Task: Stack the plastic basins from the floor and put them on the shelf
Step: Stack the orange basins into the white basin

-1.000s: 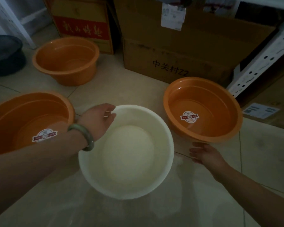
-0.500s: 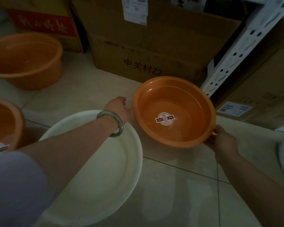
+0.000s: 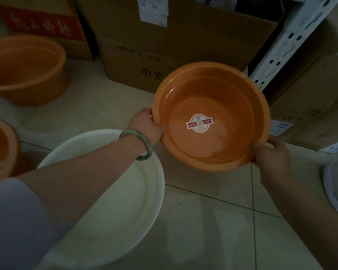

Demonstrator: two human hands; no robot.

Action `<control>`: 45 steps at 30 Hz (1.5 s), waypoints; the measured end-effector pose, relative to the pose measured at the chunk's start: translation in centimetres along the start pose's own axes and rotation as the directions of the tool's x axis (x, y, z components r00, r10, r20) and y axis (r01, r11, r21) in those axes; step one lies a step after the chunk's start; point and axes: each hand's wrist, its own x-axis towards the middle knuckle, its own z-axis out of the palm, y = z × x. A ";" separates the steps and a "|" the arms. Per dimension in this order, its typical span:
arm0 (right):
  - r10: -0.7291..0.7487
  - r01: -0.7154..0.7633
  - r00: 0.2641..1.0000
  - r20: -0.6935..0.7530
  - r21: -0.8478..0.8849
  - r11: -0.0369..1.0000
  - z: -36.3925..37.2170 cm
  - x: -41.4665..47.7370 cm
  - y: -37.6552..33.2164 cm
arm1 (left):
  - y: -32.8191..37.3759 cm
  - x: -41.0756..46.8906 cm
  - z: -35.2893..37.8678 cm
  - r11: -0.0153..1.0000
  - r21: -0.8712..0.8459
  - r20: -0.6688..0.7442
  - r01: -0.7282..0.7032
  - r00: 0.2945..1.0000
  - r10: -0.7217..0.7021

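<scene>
An orange basin (image 3: pixel 222 90) with a round sticker inside is lifted off the floor and tilted toward me. My left hand (image 3: pixel 145 126), with a green bangle on the wrist, grips its left rim. My right hand (image 3: pixel 271 154) grips its lower right rim. A white basin (image 3: pixel 125 201) rests on the floor under my left forearm. A second orange basin (image 3: pixel 25 69) stands at the far left. A third orange basin (image 3: pixel 2 145) shows at the left edge, partly cut off. A white perforated shelf upright (image 3: pixel 293 39) rises at the upper right.
Large cardboard boxes (image 3: pixel 183 45) stand behind the basins, and another box (image 3: pixel 310 106) lies under the shelf frame on the right. A pale basin rim (image 3: pixel 332 188) shows at the right edge. Tiled floor (image 3: pixel 213 221) lies below the held basin.
Both hands closed on the right orange basin's rim and raised it off the floor, tilting it toward me. Earlier my left hand left the white basin. The view shifted right.
</scene>
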 end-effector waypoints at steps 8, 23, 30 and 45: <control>-0.213 0.214 0.974 0.082 -0.003 0.977 1.1 -4.9 -6.1 | 0.4 -3.4 -11.2 0.999 0.001 -0.128 -0.044 0.991 0.043; -0.206 0.514 0.796 0.570 -0.455 0.727 8.4 -13.8 -8.7 | -9.7 -12.8 -21.8 0.967 0.139 -0.141 0.214 0.971 -0.194; -0.128 0.590 0.751 0.647 -0.572 0.569 9.4 -15.3 -3.9 | -15.0 -14.5 -19.4 0.925 0.312 -0.042 0.218 0.976 -0.216; -0.150 0.579 0.726 0.671 -0.479 0.660 11.7 -14.6 1.9 | -18.9 -13.5 -15.7 0.911 0.357 -0.015 0.205 0.977 -0.214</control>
